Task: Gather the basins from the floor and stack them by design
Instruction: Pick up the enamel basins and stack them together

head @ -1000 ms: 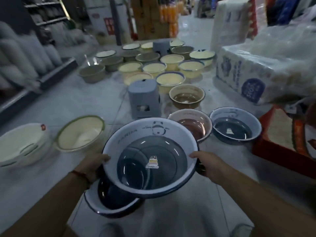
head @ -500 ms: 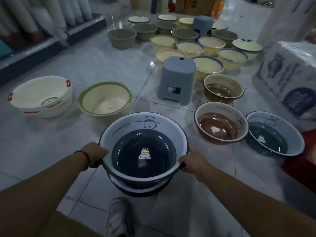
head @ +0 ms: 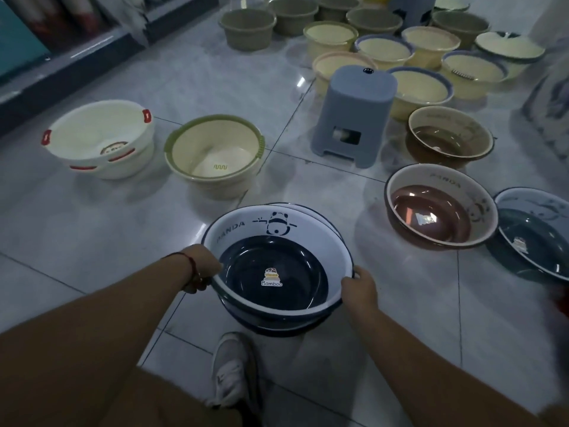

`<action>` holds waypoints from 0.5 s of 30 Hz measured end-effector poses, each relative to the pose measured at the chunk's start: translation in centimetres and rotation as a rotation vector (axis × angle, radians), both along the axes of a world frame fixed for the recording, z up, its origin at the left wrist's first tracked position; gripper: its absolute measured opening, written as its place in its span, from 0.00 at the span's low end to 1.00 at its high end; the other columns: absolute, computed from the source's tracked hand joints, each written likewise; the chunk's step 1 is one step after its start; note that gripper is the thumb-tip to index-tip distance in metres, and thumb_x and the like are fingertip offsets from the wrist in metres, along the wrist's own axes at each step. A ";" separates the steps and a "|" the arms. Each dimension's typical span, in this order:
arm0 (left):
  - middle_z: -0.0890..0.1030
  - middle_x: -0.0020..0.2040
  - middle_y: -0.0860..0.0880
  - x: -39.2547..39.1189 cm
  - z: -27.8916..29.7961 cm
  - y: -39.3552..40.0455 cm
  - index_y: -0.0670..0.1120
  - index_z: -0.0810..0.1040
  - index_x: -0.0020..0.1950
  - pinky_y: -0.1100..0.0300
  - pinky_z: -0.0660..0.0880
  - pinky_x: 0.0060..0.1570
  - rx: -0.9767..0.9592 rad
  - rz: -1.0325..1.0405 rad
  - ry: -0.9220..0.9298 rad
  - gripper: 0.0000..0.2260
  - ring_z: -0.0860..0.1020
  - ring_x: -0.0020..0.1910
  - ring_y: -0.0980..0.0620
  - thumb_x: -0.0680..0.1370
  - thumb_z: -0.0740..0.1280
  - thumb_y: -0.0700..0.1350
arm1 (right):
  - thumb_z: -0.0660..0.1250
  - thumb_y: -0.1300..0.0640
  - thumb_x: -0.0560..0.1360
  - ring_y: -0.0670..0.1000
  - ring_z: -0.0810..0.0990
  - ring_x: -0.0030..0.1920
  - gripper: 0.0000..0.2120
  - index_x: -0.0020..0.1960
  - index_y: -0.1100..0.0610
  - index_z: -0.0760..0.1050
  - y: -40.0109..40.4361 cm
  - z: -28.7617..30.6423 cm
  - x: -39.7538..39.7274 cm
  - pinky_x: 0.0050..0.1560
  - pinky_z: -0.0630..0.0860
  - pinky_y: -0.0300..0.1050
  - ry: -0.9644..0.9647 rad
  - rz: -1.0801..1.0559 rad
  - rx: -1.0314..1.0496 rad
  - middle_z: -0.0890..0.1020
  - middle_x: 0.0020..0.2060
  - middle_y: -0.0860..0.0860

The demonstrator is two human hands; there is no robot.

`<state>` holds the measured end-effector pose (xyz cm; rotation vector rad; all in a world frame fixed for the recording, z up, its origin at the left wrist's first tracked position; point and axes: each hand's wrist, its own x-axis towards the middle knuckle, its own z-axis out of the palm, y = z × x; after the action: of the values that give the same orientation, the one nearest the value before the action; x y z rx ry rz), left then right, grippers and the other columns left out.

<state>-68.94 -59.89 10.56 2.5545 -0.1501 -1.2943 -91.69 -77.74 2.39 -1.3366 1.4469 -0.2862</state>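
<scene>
Stack: blue panda basin (head: 274, 266) sits nested in a matching one, low centre, just above the shoe (head: 231, 374).
Left hand (head: 200, 268): fingers curled over the rim at 9 o'clock.
Right hand (head: 358, 291): fingers grip the rim at 3 o'clock.
Done: two blue basins paired.
Left: another blue basin (head: 535, 232) at 3 o'clock; pink basin (head: 440, 208), brown basin (head: 449, 135), and green-rimmed basin (head: 215, 155) at 11 o'clock lie loose on the floor (head: 92, 229).
</scene>
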 end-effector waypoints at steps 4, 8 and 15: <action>0.78 0.40 0.42 0.1 -0.8 -0.1 0.35 0.76 0.56 0.59 0.72 0.30 0.013 -0.030 -0.033 0.11 0.74 0.33 0.49 0.80 0.65 0.43 | 0.59 0.67 0.75 0.54 0.78 0.48 0.20 0.65 0.56 0.73 -0.4 0.4 0.2 0.44 0.76 0.45 -0.003 0.009 -0.056 0.79 0.51 0.52; 0.78 0.52 0.40 0.0 -0.9 -0.4 0.37 0.74 0.62 0.52 0.78 0.44 0.067 -0.136 0.009 0.17 0.77 0.41 0.46 0.79 0.66 0.47 | 0.59 0.67 0.76 0.53 0.78 0.48 0.20 0.66 0.56 0.71 -0.8 0.0 0.1 0.44 0.75 0.45 0.026 0.064 -0.076 0.79 0.53 0.52; 0.74 0.64 0.44 -2.0 -0.8 -2.8 0.48 0.62 0.77 0.50 0.75 0.61 0.096 -0.457 0.006 0.28 0.74 0.62 0.44 0.79 0.65 0.56 | 0.61 0.68 0.77 0.56 0.74 0.57 0.22 0.70 0.62 0.63 0.0 -0.7 -0.1 0.54 0.73 0.46 0.180 0.342 0.079 0.74 0.62 0.59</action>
<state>-70.96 -62.65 9.76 2.6940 -0.7226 -1.4901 -91.78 -77.75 1.70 -1.5460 1.3312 0.1163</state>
